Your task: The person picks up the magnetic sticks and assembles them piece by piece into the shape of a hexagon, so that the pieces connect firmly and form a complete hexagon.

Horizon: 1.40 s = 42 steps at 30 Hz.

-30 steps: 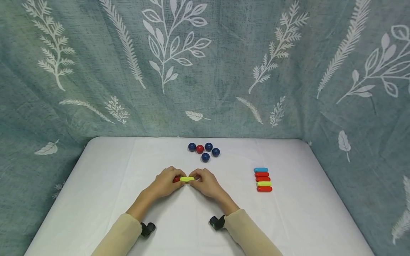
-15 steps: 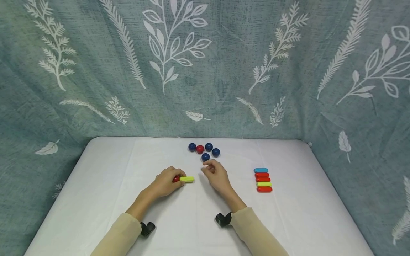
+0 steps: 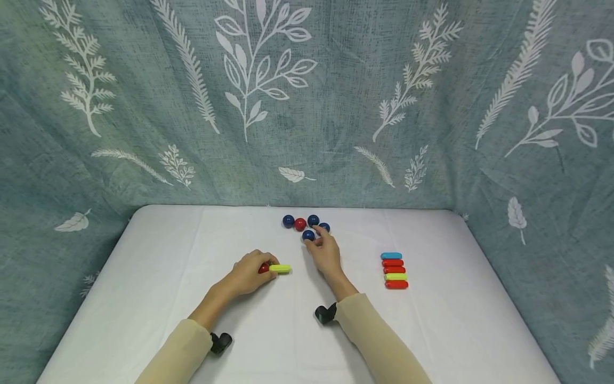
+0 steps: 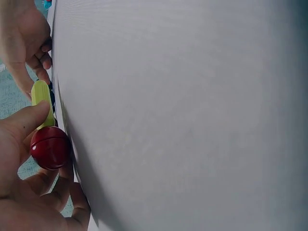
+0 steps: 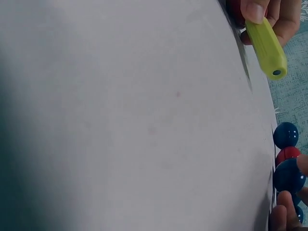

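My left hand (image 3: 249,273) grips a glossy red ball (image 4: 50,148) joined end to end with a short yellow rod (image 3: 280,269), its thumb lying across the rod. The rod's free end, with a small round hole, points right. My right hand (image 3: 327,255) reaches over the table behind it, thumb and fingers spread around the nearest dark blue ball (image 3: 308,235). In the right wrist view the thumb overlaps this blue ball's edge, and other fingers come close below it. The ball sits on the table; part of another blue ball (image 3: 324,227) is hidden behind the fingers.
Beside the right hand lie a red ball (image 3: 300,224) and two more blue balls, one at the left (image 3: 288,221) and one behind (image 3: 313,220). A column of rods, blue (image 3: 391,256), red and yellow, lies on the right of the white table (image 3: 446,320). Patterned cloth hangs behind.
My right hand has let go of the yellow rod and moved back and right to the blue balls. The left hand has stayed in place, holding the red ball and rod.
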Motion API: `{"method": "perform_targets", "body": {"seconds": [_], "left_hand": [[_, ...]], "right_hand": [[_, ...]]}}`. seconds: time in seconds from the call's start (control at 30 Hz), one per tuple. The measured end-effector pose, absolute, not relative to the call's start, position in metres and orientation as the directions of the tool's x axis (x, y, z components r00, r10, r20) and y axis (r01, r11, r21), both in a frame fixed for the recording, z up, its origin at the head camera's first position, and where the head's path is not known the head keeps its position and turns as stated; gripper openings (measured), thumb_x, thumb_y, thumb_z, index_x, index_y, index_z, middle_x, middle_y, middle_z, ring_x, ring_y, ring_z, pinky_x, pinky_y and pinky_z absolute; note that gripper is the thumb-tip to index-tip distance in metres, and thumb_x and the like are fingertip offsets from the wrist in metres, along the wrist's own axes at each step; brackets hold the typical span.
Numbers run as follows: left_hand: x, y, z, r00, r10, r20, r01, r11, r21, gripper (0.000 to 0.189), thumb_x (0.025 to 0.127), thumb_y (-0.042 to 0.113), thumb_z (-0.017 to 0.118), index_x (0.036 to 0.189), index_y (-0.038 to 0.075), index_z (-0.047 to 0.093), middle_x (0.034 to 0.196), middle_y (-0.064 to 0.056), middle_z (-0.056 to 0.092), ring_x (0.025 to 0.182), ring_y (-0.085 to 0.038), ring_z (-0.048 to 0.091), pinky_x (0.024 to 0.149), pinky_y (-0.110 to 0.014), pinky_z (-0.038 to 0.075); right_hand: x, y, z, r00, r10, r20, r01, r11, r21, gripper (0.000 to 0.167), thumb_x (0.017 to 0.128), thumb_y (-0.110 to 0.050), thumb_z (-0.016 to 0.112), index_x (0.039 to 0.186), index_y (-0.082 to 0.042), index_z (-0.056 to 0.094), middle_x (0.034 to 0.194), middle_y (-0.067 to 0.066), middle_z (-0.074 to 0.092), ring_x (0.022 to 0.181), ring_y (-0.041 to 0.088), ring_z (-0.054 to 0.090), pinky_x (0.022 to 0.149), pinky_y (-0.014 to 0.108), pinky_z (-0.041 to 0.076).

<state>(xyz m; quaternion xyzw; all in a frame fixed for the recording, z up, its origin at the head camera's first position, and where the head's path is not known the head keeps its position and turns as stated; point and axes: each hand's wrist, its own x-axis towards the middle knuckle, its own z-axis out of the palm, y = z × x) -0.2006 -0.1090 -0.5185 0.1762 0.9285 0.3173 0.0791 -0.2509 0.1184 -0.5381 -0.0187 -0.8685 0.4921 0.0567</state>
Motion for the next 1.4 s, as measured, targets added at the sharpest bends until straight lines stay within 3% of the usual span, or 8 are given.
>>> {"method": "perform_targets", "body": {"seconds": [0.23, 0.63, 1.4], "left_hand": [[-0.200, -0.110, -0.517, -0.923, 0.383, -0.037, 0.275, 0.724, 0.633, 0.018, 0.092, 0.023, 0.074, 0.110, 0.022, 0.069, 0.106, -0.002, 0.060, 0.093, -0.018, 0.054, 0.079, -0.048, 0.044], [-0.200, -0.110, -0.517, -0.928, 0.371, -0.043, 0.261, 0.726, 0.636, 0.017, 0.092, 0.023, 0.074, 0.109, 0.023, 0.070, 0.107, -0.002, 0.060, 0.094, -0.018, 0.054, 0.080, -0.048, 0.044], [-0.202, -0.109, -0.520, -0.929, 0.366, -0.052, 0.252, 0.730, 0.635, 0.017, 0.092, 0.022, 0.074, 0.109, 0.024, 0.070, 0.104, 0.000, 0.059, 0.092, -0.017, 0.053, 0.079, -0.047, 0.044]], "right_hand": [[-0.252, 0.114, -0.534, -0.991, 0.094, 0.093, -0.017, 0.603, -0.797, 0.049, 0.092, -0.016, 0.072, 0.138, -0.007, 0.059, 0.084, 0.007, 0.058, 0.076, 0.022, 0.054, 0.067, 0.037, 0.044], [-0.252, 0.113, -0.530, -0.992, 0.081, 0.093, -0.019, 0.647, -0.762, 0.042, 0.093, -0.017, 0.072, 0.132, -0.006, 0.063, 0.083, 0.007, 0.057, 0.075, 0.022, 0.052, 0.065, 0.036, 0.041], [-0.209, 0.131, -0.519, -0.983, -0.183, -0.010, -0.113, 0.647, -0.754, 0.039, 0.091, -0.027, 0.075, 0.128, -0.016, 0.067, 0.095, 0.005, 0.060, 0.085, 0.020, 0.054, 0.073, 0.038, 0.046]]}}
